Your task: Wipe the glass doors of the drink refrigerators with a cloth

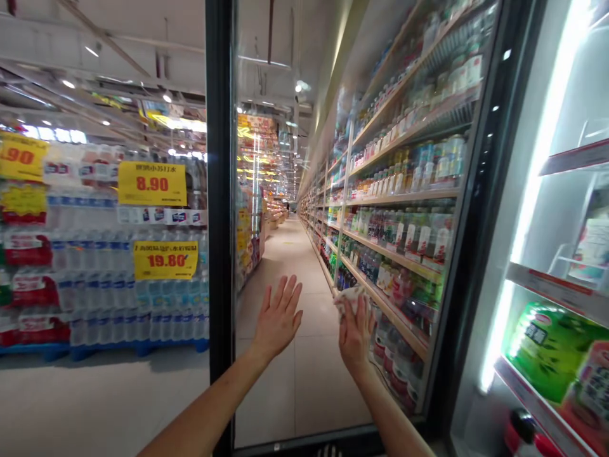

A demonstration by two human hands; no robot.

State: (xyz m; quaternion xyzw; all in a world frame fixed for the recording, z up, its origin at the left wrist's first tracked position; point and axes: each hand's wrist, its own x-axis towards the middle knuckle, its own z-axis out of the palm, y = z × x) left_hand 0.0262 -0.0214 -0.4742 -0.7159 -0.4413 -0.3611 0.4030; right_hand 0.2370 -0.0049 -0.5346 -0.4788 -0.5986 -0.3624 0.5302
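Observation:
A glass door (309,374) with a black frame stands swung out in front of me. My left hand (278,317) is held up flat at the glass, fingers stretched and slightly spread, with nothing in it. To its right, my right hand (356,333) presses a crumpled whitish cloth (351,295) toward the pane, the fingers lying over it. Whether the left palm actually touches the glass I cannot tell. Rows of bottles on shelves and a long aisle show in the glass, partly as reflection.
To the right is a lit cooler with shelves (556,285) holding a green package (547,349) and bottles. On the left, stacked packs of bottled water (95,254) stand on blue pallets (137,348), with yellow price signs (152,184). The door's black frame edge (220,190) rises between.

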